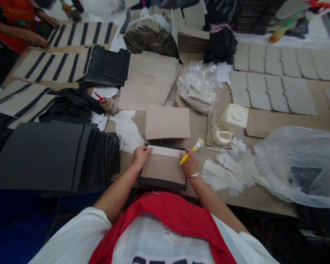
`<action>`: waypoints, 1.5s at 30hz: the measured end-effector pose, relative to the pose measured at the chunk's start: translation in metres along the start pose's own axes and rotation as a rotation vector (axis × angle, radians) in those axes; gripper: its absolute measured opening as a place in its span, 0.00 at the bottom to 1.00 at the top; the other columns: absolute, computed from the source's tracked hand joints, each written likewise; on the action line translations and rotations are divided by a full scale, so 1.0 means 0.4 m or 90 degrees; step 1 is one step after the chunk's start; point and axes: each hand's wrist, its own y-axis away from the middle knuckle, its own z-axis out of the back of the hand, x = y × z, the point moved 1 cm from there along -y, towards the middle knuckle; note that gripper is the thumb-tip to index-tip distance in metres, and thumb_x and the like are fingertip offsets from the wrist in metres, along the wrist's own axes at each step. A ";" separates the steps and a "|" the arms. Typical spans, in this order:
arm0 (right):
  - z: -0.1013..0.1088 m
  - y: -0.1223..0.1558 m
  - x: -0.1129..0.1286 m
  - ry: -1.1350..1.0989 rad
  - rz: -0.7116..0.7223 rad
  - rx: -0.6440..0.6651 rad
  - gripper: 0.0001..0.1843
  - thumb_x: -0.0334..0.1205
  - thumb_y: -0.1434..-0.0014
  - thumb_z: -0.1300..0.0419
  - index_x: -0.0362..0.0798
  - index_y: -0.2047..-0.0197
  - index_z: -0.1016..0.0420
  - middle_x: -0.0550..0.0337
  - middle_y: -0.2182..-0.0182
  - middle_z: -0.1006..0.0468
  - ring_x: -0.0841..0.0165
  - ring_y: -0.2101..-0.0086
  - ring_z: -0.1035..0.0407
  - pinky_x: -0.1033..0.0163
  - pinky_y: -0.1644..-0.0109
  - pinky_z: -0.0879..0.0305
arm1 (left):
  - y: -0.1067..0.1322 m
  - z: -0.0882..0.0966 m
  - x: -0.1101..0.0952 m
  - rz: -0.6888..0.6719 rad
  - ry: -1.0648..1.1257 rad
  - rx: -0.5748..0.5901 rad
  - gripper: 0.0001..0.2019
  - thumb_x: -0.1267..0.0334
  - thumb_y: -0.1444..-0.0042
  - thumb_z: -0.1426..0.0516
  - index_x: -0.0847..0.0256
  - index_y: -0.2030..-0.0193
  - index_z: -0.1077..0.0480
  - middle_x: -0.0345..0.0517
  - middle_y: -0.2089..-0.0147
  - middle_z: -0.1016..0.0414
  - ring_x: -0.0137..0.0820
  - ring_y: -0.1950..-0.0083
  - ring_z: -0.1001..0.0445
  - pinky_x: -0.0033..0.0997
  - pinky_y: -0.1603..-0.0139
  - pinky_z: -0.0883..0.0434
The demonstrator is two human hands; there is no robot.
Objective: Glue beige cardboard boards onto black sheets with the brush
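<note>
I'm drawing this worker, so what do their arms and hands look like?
The left hand and right hand are bare. Short white sleeves leave the forearms uncovered, and a thin silvery bracelet circles the right wrist.

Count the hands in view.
4: left hand and right hand at both ends of a pale strip, the right holding a brush; co-worker's near hand and far hand by striped panels, upper left. Others may be hidden.

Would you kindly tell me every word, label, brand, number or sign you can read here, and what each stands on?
No text can be read.
Large dark lettering, pale front of the wearer's clothing: cut off by the bottom edge, unreadable.
Small print above it: too blurred to read.
</note>
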 end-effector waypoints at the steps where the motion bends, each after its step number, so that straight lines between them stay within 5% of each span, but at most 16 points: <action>1: 0.000 0.000 0.001 0.000 0.000 -0.001 0.16 0.46 0.41 0.50 0.44 0.53 0.37 0.51 0.63 0.26 0.63 0.65 0.30 0.59 0.60 0.34 | -0.001 -0.001 0.000 0.002 0.005 -0.003 0.15 0.51 0.52 0.44 0.62 0.77 0.30 0.41 0.77 0.29 0.28 0.73 0.33 0.26 0.71 0.41; 11: -0.008 -0.009 0.013 0.001 -0.012 0.005 0.16 0.43 0.42 0.48 0.43 0.54 0.35 0.50 0.64 0.25 0.63 0.66 0.31 0.59 0.59 0.35 | -0.004 -0.005 -0.005 -0.009 -0.061 0.010 0.15 0.51 0.49 0.45 0.60 0.76 0.32 0.41 0.76 0.30 0.29 0.72 0.33 0.27 0.70 0.41; 15: 0.014 -0.012 0.013 0.030 -0.024 -0.032 0.19 0.43 0.44 0.46 0.41 0.52 0.36 0.47 0.61 0.26 0.61 0.62 0.32 0.56 0.56 0.35 | 0.011 0.015 -0.007 -0.055 -0.174 -0.041 0.15 0.50 0.48 0.46 0.61 0.66 0.30 0.48 0.67 0.27 0.35 0.64 0.29 0.31 0.63 0.36; 18: 0.030 0.003 0.028 0.046 0.010 -0.059 0.18 0.42 0.43 0.46 0.42 0.52 0.35 0.47 0.61 0.26 0.59 0.60 0.32 0.53 0.54 0.36 | 0.051 0.004 -0.027 -0.219 -0.242 -0.104 0.19 0.54 0.43 0.49 0.65 0.50 0.34 0.59 0.50 0.30 0.40 0.47 0.33 0.38 0.48 0.38; 21: 0.015 0.035 0.062 0.000 0.152 -0.015 0.11 0.36 0.41 0.49 0.45 0.54 0.34 0.48 0.56 0.27 0.61 0.55 0.34 0.54 0.51 0.37 | 0.104 -0.051 -0.053 -0.471 -0.293 0.033 0.24 0.57 0.40 0.54 0.65 0.39 0.43 0.57 0.37 0.41 0.39 0.34 0.47 0.42 0.37 0.50; 23: -0.005 0.058 0.078 -0.018 0.238 0.029 0.12 0.32 0.41 0.51 0.46 0.54 0.34 0.48 0.51 0.29 0.62 0.51 0.36 0.54 0.48 0.39 | 0.128 -0.083 -0.054 -0.556 -0.339 0.145 0.29 0.53 0.41 0.52 0.63 0.36 0.48 0.55 0.33 0.47 0.38 0.32 0.53 0.45 0.34 0.56; 26: -0.019 0.078 0.069 0.017 0.255 0.066 0.14 0.28 0.43 0.50 0.45 0.54 0.33 0.47 0.47 0.31 0.60 0.47 0.40 0.52 0.45 0.41 | 0.133 -0.078 -0.021 -0.485 -0.404 0.151 0.36 0.46 0.44 0.51 0.66 0.34 0.51 0.56 0.31 0.53 0.41 0.31 0.56 0.48 0.34 0.60; 31: 0.009 0.070 0.025 0.110 0.198 0.052 0.15 0.29 0.42 0.51 0.45 0.54 0.31 0.48 0.49 0.30 0.60 0.51 0.37 0.53 0.49 0.41 | 0.123 0.000 0.037 -0.338 -0.446 0.005 0.36 0.47 0.43 0.52 0.71 0.34 0.51 0.61 0.32 0.55 0.46 0.31 0.57 0.53 0.34 0.64; 37: 0.008 0.058 0.039 0.173 0.217 0.066 0.15 0.31 0.39 0.53 0.46 0.53 0.28 0.49 0.66 0.27 0.61 0.63 0.38 0.57 0.57 0.43 | 0.155 -0.036 0.010 -0.484 -0.392 0.067 0.27 0.54 0.41 0.53 0.64 0.37 0.43 0.56 0.34 0.46 0.44 0.33 0.50 0.49 0.35 0.56; 45: 0.031 0.073 0.040 0.207 0.287 0.078 0.13 0.33 0.39 0.51 0.47 0.56 0.27 0.54 0.73 0.32 0.64 0.68 0.41 0.61 0.63 0.47 | 0.167 -0.024 0.013 -0.493 -0.369 0.062 0.23 0.55 0.41 0.52 0.64 0.44 0.35 0.59 0.41 0.35 0.45 0.40 0.39 0.46 0.41 0.45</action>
